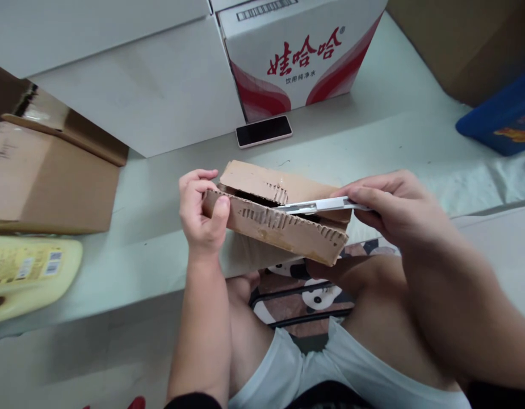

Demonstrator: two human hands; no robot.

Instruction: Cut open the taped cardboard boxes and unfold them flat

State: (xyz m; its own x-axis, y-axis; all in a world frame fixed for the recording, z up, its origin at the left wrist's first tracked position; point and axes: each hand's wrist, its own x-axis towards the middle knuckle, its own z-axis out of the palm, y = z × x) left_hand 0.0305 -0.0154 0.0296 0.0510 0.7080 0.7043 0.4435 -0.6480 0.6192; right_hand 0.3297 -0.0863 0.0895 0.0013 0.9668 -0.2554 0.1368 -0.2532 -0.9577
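Observation:
A small brown cardboard box [274, 227] with torn, ridged edges is tilted above the front edge of the pale surface. My left hand [205, 210] grips its left end, thumb on the near side and fingers on the far side. In my right hand [385, 199] is a white utility knife [326, 204], pinched between thumb and fingers. The knife points left, its tip at the dark gap between the box's two flaps; how far the blade reaches inside is hidden.
Behind the box, a phone [264, 132] lies on the pale surface [351, 136] before a white-and-red carton [305, 68]. Brown cartons [58, 176] and a yellow bottle [32, 272] stand left. A blue container [500, 116] is at right.

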